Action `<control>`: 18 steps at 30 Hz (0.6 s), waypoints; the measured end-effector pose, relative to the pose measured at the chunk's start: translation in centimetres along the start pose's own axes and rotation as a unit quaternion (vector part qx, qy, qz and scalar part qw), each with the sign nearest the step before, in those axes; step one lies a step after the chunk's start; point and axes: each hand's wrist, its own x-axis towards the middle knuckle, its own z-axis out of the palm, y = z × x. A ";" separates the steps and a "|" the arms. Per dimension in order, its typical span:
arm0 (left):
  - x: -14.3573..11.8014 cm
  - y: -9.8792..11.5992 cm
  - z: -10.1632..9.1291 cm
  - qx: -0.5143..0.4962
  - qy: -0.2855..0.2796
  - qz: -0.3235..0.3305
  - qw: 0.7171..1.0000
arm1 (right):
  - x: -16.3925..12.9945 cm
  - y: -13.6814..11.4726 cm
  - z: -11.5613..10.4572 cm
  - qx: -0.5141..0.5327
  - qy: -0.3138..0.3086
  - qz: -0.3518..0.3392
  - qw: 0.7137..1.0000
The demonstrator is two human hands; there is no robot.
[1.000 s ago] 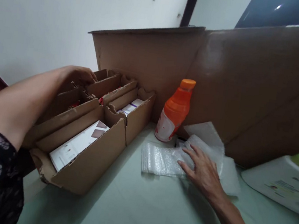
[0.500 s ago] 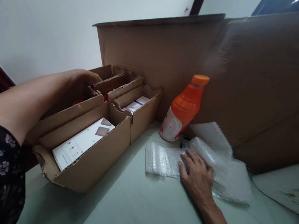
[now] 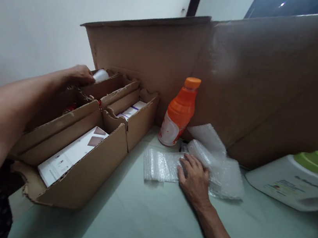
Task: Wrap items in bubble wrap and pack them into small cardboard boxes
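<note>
My left hand [image 3: 81, 75] is over the rear left cardboard bin [image 3: 98, 89], its fingers closed on a whitish rounded object [image 3: 101, 75] at the rim. Blur and the bin wall hide what kind of object it is. My right hand [image 3: 194, 179] lies flat on bubble wrap [image 3: 160, 166], fingers stretched out. Some of the wrap is folded flat to the left of the hand, and more is bunched to its right. Just behind the wrap stands an orange bottle [image 3: 180, 106] with an orange cap and a pale label.
A front cardboard bin [image 3: 102, 166] holds a white printed box [image 3: 70, 158]; a bin behind it holds small white boxes [image 3: 133, 109]. A white jug [image 3: 289, 180] with a green cap lies at the right. A tall cardboard panel [image 3: 156, 51] borders the pale green tabletop [image 3: 139, 218].
My left hand has come up out of the rear bin, with the whitish object now showing at its fingers. The view has shifted right, revealing the jug's green cap. My right hand stays on the wrap.
</note>
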 end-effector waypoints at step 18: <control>-10.3 9.1 -7.3 -0.091 -0.086 -0.030 0.992 | 9.3 -1.9 -13.5 0.429 -0.060 0.208 0.877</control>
